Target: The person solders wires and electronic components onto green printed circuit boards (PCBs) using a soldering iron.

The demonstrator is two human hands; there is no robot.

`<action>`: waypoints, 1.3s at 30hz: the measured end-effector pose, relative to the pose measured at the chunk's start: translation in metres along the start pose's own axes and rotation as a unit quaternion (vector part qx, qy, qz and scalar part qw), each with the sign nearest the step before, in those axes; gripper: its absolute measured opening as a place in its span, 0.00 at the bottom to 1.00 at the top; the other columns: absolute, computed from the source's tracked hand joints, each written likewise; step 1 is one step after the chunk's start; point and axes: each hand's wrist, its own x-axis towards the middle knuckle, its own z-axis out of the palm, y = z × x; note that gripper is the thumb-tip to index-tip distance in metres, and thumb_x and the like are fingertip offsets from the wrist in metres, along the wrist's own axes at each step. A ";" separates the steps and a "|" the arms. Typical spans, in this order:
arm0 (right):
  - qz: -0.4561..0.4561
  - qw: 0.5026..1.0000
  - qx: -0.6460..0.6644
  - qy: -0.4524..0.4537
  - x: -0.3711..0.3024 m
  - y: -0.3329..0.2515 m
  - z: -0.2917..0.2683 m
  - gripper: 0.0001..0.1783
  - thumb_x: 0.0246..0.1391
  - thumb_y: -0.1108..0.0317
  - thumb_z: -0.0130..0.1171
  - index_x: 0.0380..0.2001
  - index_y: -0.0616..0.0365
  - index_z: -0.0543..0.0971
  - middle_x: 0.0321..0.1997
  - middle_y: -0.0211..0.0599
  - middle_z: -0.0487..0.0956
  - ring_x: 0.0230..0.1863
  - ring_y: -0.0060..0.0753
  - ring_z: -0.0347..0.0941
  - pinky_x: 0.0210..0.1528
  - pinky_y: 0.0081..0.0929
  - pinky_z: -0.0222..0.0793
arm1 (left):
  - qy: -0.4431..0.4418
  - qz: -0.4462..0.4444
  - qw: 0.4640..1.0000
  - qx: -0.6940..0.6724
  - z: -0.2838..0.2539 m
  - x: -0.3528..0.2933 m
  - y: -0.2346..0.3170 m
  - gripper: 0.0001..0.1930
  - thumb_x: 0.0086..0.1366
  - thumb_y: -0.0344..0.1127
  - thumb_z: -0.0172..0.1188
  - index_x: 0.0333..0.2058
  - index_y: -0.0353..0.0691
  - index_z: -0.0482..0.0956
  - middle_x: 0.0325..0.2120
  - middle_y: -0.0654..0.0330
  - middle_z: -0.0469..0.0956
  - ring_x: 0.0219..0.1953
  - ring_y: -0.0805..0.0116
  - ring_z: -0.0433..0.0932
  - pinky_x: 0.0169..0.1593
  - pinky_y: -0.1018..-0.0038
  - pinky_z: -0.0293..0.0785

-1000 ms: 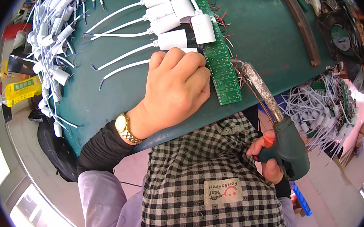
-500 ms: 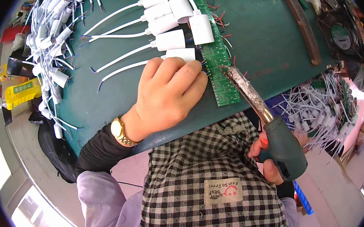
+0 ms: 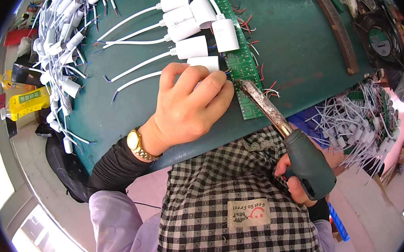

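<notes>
My left hand (image 3: 189, 103) is closed at the left edge of a long green circuit board (image 3: 249, 106). A white patch shows between its curled fingers, but the held piece is mostly hidden. My right hand (image 3: 297, 185) grips the dark green handle of a soldering iron (image 3: 266, 105). The iron's crusty metal barrel slants up to the board, its tip close to my left fingertips. Several white cylindrical sockets (image 3: 192, 47) with white cables lie beside the board, some resting over its edge. Blue wire ends reach from them to the board. Thin red and white wires stick out along its right side.
A heap of white sockets (image 3: 63, 37) covers the table's left side. Wired boards (image 3: 356, 125) are piled at the right, beyond the green tabletop (image 3: 300, 48). A curved wooden strip (image 3: 335, 32) and a black fan (image 3: 380, 41) are at the far right. A yellow bottle (image 3: 28, 103) is at left.
The soldering iron has shifted a little left and down, bringing its tip nearer my left fingers. My left hand has moved slightly, and a white patch now shows between its fingers.
</notes>
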 end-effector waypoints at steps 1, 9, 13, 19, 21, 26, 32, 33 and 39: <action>0.000 1.000 -0.003 -0.003 0.001 0.000 0.000 0.35 0.49 0.43 0.60 0.42 0.67 0.67 0.27 0.36 0.73 0.28 0.28 0.72 0.33 0.26 0.71 | 0.000 0.000 1.000 0.000 0.001 0.000 0.000 0.15 0.42 0.33 0.59 0.32 0.42 0.80 0.34 0.64 0.72 0.34 0.67 0.71 0.40 0.68 0.62; -0.045 0.998 0.022 -0.036 -0.002 0.006 -0.003 0.38 0.49 0.42 0.60 0.50 0.62 0.65 0.29 0.36 0.71 0.28 0.31 0.70 0.32 0.27 0.69 | 0.002 -0.009 1.000 -0.016 0.003 0.000 0.000 0.18 0.37 0.30 0.65 0.33 0.42 0.80 0.33 0.64 0.72 0.34 0.66 0.72 0.38 0.69 0.64; -0.070 0.990 0.119 0.000 -0.008 0.011 0.000 0.30 0.52 0.53 0.59 0.50 0.64 0.67 0.31 0.34 0.72 0.32 0.26 0.68 0.35 0.23 0.66 | 0.002 -0.006 1.000 -0.021 0.003 0.001 -0.001 0.18 0.36 0.30 0.65 0.32 0.41 0.80 0.33 0.63 0.72 0.33 0.65 0.72 0.36 0.69 0.65; -0.105 0.986 0.119 0.053 -0.007 0.015 0.007 0.38 0.51 0.45 0.60 0.54 0.62 0.62 0.30 0.36 0.70 0.30 0.29 0.69 0.32 0.26 0.67 | 0.024 0.018 0.999 -0.013 0.005 0.003 -0.003 0.13 0.40 0.32 0.57 0.29 0.38 0.79 0.33 0.62 0.72 0.32 0.68 0.71 0.32 0.73 0.64; -0.100 0.987 0.096 0.078 -0.006 0.015 0.009 0.41 0.50 0.39 0.59 0.53 0.60 0.60 0.28 0.35 0.69 0.26 0.29 0.68 0.29 0.26 0.67 | 0.026 0.016 0.999 -0.011 0.004 0.003 -0.003 0.13 0.40 0.32 0.57 0.29 0.38 0.79 0.33 0.61 0.72 0.32 0.68 0.71 0.32 0.72 0.64; -0.089 0.982 0.131 0.102 0.000 0.014 0.014 0.41 0.50 0.39 0.59 0.52 0.62 0.60 0.27 0.35 0.69 0.26 0.30 0.68 0.28 0.26 0.68 | 0.009 0.002 1.000 -0.024 0.002 0.000 -0.003 0.15 0.38 0.30 0.61 0.31 0.39 0.80 0.33 0.62 0.72 0.33 0.66 0.71 0.33 0.71 0.65; -0.103 0.972 0.145 0.151 -0.001 0.011 0.018 0.41 0.49 0.41 0.61 0.51 0.64 0.61 0.26 0.36 0.69 0.25 0.30 0.68 0.29 0.27 0.69 | -0.002 -0.015 0.999 -0.036 -0.001 0.001 0.000 0.18 0.36 0.27 0.65 0.33 0.40 0.80 0.34 0.62 0.73 0.33 0.64 0.72 0.35 0.70 0.66; -0.105 0.972 0.149 0.149 -0.001 0.012 0.018 0.41 0.49 0.41 0.61 0.51 0.64 0.61 0.26 0.36 0.69 0.25 0.30 0.68 0.29 0.27 0.69 | -0.004 -0.018 0.999 -0.039 -0.002 0.001 0.000 0.18 0.37 0.27 0.65 0.33 0.40 0.80 0.35 0.62 0.73 0.34 0.64 0.72 0.35 0.69 0.67; -0.109 0.969 0.163 0.153 -0.003 0.021 0.010 0.42 0.48 0.41 0.61 0.52 0.64 0.61 0.27 0.36 0.69 0.26 0.29 0.68 0.30 0.27 0.70 | -0.116 -0.133 0.981 -0.079 -0.034 0.014 0.010 0.26 0.42 0.27 0.66 0.44 0.39 0.75 0.34 0.58 0.72 0.34 0.58 0.73 0.37 0.68 0.70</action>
